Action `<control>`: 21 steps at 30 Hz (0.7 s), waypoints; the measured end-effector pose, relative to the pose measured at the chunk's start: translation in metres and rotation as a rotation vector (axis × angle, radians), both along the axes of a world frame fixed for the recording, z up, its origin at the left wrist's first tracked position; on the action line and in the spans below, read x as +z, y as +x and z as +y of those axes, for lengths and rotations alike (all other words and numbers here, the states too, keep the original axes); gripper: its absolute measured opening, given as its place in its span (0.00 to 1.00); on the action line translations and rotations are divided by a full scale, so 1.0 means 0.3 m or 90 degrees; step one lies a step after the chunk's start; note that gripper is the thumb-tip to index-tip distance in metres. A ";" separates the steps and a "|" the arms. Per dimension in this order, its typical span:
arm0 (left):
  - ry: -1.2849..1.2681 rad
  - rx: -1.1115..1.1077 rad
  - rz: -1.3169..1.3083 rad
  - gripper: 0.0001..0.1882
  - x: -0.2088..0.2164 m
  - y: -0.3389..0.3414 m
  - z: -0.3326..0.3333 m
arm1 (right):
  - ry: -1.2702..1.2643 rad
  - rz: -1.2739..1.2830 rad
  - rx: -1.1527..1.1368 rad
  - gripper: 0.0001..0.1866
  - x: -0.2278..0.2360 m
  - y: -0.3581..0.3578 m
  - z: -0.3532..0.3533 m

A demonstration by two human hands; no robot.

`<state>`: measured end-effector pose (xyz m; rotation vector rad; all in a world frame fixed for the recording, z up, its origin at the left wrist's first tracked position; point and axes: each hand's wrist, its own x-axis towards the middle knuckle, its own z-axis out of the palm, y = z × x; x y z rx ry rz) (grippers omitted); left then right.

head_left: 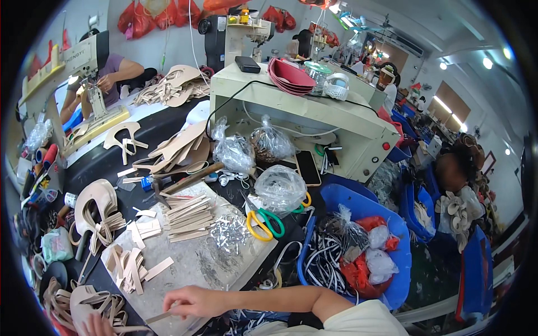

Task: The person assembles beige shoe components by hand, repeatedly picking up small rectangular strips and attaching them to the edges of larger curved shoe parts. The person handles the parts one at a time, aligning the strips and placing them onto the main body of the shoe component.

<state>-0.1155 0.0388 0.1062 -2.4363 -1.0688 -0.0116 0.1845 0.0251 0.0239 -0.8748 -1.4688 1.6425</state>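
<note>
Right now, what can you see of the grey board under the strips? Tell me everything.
The board is a pale grey flat slab, worn and blotched with dark smears; its material is unclear. It lies askew on the dark table. Stacked beige strips and small white scraps rest on it. The right hand hides part of its near side; contact there cannot be told.

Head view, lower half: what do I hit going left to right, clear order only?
Pale green plastic-wrapped packet → wearer's left hand → wearer's right hand, pinching a thin, flat tan strip → yellow-handled metal scissors → large blue plastic tub → tall blue plastic bin.
</note>
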 end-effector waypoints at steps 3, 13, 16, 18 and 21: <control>-0.132 -0.123 -0.075 0.26 -0.028 0.078 -0.071 | -0.125 0.162 0.130 0.08 -0.014 -0.121 0.066; -0.565 0.341 -1.121 0.28 -0.306 0.150 -0.325 | -0.266 0.202 0.081 0.11 -0.114 -0.345 0.131; -0.609 0.406 -1.218 0.31 -0.317 0.248 -0.301 | -0.284 0.173 -0.003 0.11 -0.144 -0.310 0.117; -0.623 0.413 -1.293 0.25 -0.331 0.261 -0.302 | -0.269 0.152 0.009 0.10 -0.097 -0.301 0.099; -0.611 0.415 -1.343 0.22 -0.298 0.269 -0.319 | -0.173 0.052 0.021 0.10 -0.004 -0.263 0.073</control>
